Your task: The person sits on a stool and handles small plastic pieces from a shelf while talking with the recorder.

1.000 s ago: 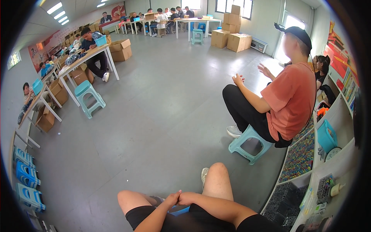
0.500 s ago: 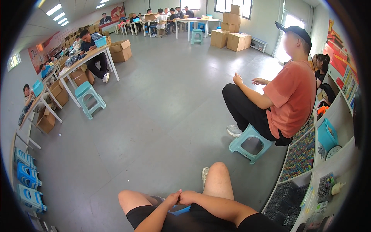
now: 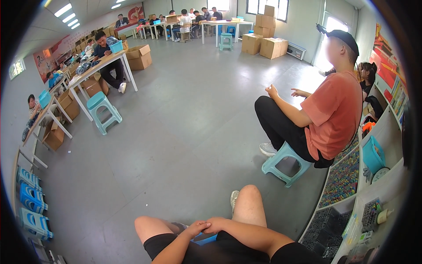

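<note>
your left hand and right hand meet between your bare knees, fingers laced or at least overlapping, pressed together and pinching nothing; both forearms lie across your thighs, which looks like a resting pose, not a working one. just under the hands a bit of blue stool shows between your legs, the seat you sit on, so it is the nearest thing to your fingers though they do not touch it. your raised right knee points toward the grey floor. to your right a person in an orange shirt sits on a teal stool, hands lifted and apart, back close to the white shelf of small coloured parts. stacked blue stools stand by the floor's left edge, likely kept there out of the way.
</note>
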The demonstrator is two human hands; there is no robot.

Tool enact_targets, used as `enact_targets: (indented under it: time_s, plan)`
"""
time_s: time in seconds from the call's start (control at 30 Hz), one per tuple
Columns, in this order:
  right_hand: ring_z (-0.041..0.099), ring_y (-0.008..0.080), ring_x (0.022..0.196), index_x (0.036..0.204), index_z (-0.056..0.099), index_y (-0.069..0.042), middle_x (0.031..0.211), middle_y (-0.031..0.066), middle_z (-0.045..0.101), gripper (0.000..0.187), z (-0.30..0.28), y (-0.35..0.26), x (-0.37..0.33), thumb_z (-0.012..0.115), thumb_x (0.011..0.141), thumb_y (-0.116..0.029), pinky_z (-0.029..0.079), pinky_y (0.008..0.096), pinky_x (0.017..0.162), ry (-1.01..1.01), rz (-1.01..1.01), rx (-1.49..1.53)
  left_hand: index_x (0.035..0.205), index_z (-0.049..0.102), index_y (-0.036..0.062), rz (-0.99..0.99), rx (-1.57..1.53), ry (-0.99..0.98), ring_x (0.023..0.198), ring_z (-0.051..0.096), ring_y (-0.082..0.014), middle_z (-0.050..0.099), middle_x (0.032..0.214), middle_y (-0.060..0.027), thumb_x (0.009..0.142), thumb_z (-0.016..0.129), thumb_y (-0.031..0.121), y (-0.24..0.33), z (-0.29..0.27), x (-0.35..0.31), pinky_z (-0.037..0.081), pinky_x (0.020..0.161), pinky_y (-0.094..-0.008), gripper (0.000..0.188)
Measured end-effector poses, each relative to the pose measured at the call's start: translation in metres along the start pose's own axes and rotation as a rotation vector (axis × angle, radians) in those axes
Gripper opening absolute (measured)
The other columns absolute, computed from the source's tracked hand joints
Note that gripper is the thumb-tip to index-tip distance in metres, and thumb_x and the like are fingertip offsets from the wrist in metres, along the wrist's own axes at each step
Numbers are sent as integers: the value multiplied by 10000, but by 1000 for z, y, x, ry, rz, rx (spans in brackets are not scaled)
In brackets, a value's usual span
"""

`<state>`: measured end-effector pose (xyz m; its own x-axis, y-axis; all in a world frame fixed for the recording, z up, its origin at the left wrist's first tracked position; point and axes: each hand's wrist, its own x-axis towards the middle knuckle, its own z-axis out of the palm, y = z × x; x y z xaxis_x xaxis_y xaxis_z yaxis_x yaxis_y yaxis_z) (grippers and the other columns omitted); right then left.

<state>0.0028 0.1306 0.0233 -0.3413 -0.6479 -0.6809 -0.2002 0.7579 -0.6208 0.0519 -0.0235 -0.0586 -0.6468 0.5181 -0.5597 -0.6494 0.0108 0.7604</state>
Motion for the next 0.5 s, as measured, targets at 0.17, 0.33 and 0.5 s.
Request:
enact_targets:
  time_s: [0.17, 0.33, 0.5]
  plan:
    - [585, 276, 754, 878, 616, -155, 827, 100, 615, 304, 0, 12, 3, 546, 683, -377, 462, 358, 627, 128, -132, -61, 1077, 490, 39, 94, -58, -70, 854, 499, -137, 542, 956, -35, 795, 543, 352, 21, 20, -7, 412, 744, -266, 425]
    - [587, 263, 743, 838, 621, -156, 797, 95, 617, 247, 11, 33, 26, 525, 695, -333, 458, 362, 619, 257, -226, -92, 1151, 400, 63, 64, 25, -30, 900, 456, -120, 488, 1036, -30, 746, 591, 413, 18, 17, -3, 395, 753, -284, 568]
    - [583, 268, 690, 749, 611, -122, 717, 100, 608, 218, -12, -5, -3, 514, 688, -306, 456, 372, 607, 262, -62, -17, 1137, 406, 84, 164, -151, -12, 961, 450, -165, 464, 1075, -39, 719, 514, 539, 10, 8, -3, 381, 799, -335, 627]
